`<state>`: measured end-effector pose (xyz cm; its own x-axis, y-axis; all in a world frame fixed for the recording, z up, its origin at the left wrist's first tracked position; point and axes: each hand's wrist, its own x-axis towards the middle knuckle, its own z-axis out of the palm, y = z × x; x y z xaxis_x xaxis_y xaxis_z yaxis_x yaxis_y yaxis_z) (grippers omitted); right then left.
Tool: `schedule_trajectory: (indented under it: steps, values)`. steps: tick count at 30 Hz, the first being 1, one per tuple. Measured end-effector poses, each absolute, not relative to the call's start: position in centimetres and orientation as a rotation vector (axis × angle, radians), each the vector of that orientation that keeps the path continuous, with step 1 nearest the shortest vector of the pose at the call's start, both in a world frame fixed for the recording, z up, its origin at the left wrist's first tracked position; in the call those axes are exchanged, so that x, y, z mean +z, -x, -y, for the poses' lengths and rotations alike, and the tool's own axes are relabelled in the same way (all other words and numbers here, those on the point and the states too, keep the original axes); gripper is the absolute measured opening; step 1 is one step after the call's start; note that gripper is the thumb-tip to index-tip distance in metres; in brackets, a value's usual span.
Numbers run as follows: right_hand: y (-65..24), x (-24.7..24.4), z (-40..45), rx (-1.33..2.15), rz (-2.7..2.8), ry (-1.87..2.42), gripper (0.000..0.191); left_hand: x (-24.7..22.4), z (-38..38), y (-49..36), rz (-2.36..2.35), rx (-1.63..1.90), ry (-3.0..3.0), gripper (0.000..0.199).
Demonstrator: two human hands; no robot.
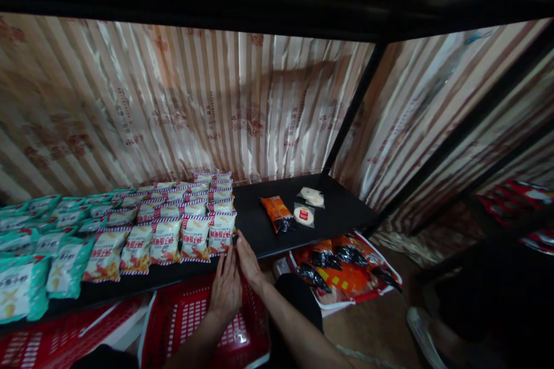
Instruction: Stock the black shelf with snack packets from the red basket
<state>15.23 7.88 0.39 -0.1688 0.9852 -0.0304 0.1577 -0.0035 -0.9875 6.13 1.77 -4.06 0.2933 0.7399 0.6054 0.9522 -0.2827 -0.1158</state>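
Cream-coloured snack bags (165,240) with red and blue print stand upright in rows on a black shelf (251,219). My left hand (227,288) is stretched out at the lower front of the rightmost front bag (222,230), palm down. Along that bag's right side lies my right hand (249,259), fingers extended, its tips at or touching the lower edge. Neither hand is wrapped round anything. Under my forearms sits a red basket (186,317) with a slotted bottom.
Teal snack bags (67,265) fill the shelf's left. An orange-black packet (277,214) and round white packets (305,215) lie right. Below, a crate (376,251) holds orange packets. A black post (355,109) and striped curtain (208,98) stand behind. Another person's shoe (419,331) shows right.
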Motion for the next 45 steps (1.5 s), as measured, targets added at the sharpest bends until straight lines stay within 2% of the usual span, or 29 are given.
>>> schedule_trajectory:
  steps: [7, 21, 27, 33, 45]
  values:
    - [-14.7, 0.6, -10.7, 1.304, 1.382, 1.274, 0.091, -3.5, -1.8, -6.5, 1.552, -0.589, 2.082, 0.046]
    - [-14.3, 0.8, -11.4, 1.338, 1.46, 1.146, 0.078, -3.9, -2.4, -6.6, 1.502, -0.593, 2.121, 0.042]
    - [-14.2, 1.3, -11.5, 1.329, 1.403, 1.217, 0.085, -3.4, -2.4, -6.8, 1.486, -0.602, 2.149, 0.046]
    - [-13.8, 1.6, -11.4, 1.377, 1.413, 1.173, 0.081, -4.3, -2.8, -6.9, 1.484, -0.618, 2.151, 0.043]
    - [-14.3, 1.3, -15.7, 1.317, 1.311, 1.269, 0.087, -3.5, -3.5, -6.0, 1.43, -0.563, 2.137, 0.047]
